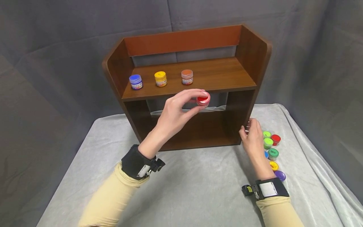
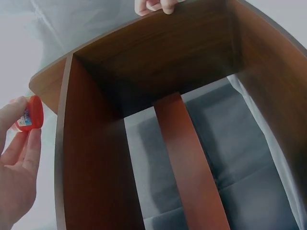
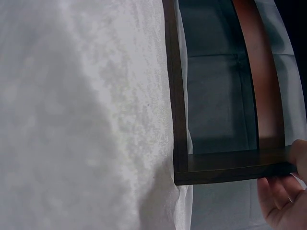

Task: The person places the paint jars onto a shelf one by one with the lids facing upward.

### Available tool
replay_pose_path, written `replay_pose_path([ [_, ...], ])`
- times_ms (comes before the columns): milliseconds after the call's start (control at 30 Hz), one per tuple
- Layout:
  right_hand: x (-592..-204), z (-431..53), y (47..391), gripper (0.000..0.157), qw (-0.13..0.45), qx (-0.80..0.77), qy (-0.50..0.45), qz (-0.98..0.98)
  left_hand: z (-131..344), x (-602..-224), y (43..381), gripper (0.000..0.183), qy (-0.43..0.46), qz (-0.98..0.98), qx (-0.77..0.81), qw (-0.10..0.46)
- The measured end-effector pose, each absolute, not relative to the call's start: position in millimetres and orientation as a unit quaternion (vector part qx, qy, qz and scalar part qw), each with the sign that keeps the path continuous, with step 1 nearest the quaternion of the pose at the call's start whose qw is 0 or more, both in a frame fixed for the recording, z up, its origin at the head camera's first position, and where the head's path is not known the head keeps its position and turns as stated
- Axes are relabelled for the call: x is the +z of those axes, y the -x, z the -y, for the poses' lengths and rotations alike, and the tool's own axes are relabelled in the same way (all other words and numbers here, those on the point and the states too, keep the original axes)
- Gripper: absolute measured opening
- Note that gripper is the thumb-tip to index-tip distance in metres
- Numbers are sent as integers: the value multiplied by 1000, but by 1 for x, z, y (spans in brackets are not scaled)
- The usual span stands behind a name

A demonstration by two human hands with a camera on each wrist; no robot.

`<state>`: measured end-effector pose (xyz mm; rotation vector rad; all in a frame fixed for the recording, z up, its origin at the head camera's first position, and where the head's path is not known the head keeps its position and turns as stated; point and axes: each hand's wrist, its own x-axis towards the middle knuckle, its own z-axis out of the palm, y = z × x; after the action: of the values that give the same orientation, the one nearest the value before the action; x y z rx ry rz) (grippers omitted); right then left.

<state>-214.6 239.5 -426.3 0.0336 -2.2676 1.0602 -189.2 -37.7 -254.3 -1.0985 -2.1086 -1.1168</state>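
My left hand [image 1: 173, 114] pinches a small red-lidded paint jar [image 1: 203, 100] between thumb and fingers. The jar is in the air, in front of the upper board's edge of a brown wooden shelf [image 1: 219, 72]. In the left wrist view the red jar [image 2: 33, 114] is tipped on its side. My right hand [image 1: 253, 138] grips the shelf's right side panel low down. The right wrist view has the thumb of the right hand [image 3: 285, 203] on one face of that panel and the fingers on the other.
On the upper board stand a blue jar [image 1: 136, 82], a yellow jar [image 1: 160, 78] and an orange-brown jar [image 1: 187, 77] in a row. Several more jars, among them a dark green jar [image 1: 273, 154], lie right of the shelf on a pale cloth [image 1: 198, 183]. Grey curtains hang behind.
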Motion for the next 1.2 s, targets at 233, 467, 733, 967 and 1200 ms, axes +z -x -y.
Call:
replay_pose_path([
  [233,-424,-240,213,28,302,396,-3,867,24,-251,198,42,409,753,-428,287],
  [467,-422,-240,212,27,305,396,-4,866,14,-248,202,42,412,750,-414,311],
  [733,-422,-242,211,26,308,393,-5,866,3,-248,205,42,391,758,-412,322],
  [967,-422,-241,211,25,312,389,-7,867,-2,-247,206,42,376,769,-407,320],
  [1200,-422,-241,210,26,309,392,-8,867,-6,-246,208,42,355,781,-406,314],
])
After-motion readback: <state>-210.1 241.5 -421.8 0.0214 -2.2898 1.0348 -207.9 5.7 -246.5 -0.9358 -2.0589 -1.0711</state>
